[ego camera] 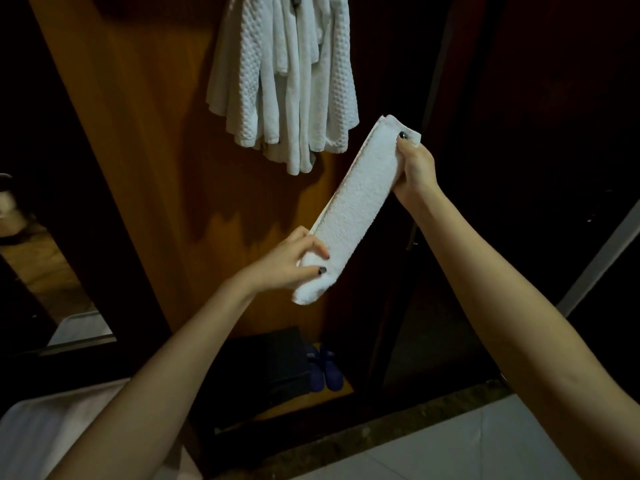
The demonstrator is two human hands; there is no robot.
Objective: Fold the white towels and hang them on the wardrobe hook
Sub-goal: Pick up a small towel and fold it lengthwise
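Note:
A white towel (360, 199), folded into a long narrow strip, stretches diagonally in the air between my hands. My left hand (291, 261) grips its lower end, fingers curled over the top and thumb underneath. My right hand (415, 164) pinches its upper end, thumb on the front. Above and left of it, several white towels (287, 81) hang bunched from a wardrobe hook (296, 0), which is barely visible at the frame's top edge. The strip's upper end lies just right of the hanging towels' lower hems.
The hanging towels drape against a brown wooden wardrobe door (145, 150). A dark wardrobe opening (519, 116) lies to the right. Blue shoes (323, 372) and a black box (277, 365) sit on the floor below. A white bed corner (52, 434) is at bottom left.

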